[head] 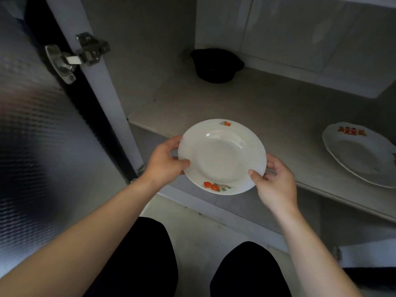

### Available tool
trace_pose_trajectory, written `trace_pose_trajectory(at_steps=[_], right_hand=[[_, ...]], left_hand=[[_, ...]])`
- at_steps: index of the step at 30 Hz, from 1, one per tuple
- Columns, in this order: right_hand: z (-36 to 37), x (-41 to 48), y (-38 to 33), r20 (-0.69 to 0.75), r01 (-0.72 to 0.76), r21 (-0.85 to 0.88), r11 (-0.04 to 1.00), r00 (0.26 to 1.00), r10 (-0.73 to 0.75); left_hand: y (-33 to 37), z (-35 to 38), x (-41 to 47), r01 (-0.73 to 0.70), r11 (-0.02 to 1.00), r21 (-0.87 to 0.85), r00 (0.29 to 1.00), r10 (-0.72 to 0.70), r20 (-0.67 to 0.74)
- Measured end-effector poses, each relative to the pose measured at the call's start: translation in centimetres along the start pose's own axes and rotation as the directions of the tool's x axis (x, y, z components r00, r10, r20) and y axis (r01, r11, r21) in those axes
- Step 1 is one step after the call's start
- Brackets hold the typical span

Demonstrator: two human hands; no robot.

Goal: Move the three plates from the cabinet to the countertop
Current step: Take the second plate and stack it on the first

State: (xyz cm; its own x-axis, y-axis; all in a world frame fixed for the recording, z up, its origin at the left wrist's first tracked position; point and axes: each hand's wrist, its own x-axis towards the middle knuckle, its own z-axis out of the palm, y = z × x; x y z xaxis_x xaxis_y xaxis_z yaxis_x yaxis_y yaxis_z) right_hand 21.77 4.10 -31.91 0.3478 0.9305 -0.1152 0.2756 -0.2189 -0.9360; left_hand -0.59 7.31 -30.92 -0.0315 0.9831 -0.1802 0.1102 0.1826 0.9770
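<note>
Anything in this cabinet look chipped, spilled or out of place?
Nothing stands out. The left hand and right hand hold the fruit-patterned plate by its rim; the second plate lies flat on the shelf, the black pot sits upright behind.

Pot (216, 65) behind — plate (362, 154) right

fruit-print plate (221, 156) | level, held at shelf (257, 108) edge | red-print plate (360, 155) | flat on shelf

Beyond the fingers (254, 175), a pale shelf (257, 103) runs across a dim, grey-walled cabinet (139, 61), its back panel (300, 28) catching a faint sheen. Left of the fingers the frosted, ribbed door (32, 125) stands open on a metal hinge (85, 52), and below them lies a light floor (203, 232), shadowed near the cabinet's base.
</note>
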Motion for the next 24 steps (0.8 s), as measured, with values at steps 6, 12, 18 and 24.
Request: trace_pose_trajectory(at_steps=[6, 12, 18, 24], right_hand=[[1.7, -1.9, -2.5, 0.046, -0.069, -0.029, 0.997, 0.996, 0.07], [1.2, -6.0, -9.5, 0.206, -0.163, -0.134, 0.977, 0.96, 0.189], [-1.7, -12.6, -18.1, 0.371, -0.257, -0.243, 0.936, 0.867, 0.334], [-7.1, -18.6, -29.8, 0.419, -0.225, -0.254, 0.941, 0.851, 0.317]], left_hand=[[2.2, -3.0, -2.6, 0.084, 0.995, 0.062, 0.994, -0.079, -0.077], [9.0, -7.2, -9.0, 0.309, 0.95, 0.035, 0.941, -0.301, -0.152], [18.4, -11.1, -17.8, 0.493, 0.869, 0.044, 0.849, -0.469, -0.243], [30.0, -13.1, -25.2, 0.489, 0.869, 0.08, 0.849, -0.452, -0.276]])
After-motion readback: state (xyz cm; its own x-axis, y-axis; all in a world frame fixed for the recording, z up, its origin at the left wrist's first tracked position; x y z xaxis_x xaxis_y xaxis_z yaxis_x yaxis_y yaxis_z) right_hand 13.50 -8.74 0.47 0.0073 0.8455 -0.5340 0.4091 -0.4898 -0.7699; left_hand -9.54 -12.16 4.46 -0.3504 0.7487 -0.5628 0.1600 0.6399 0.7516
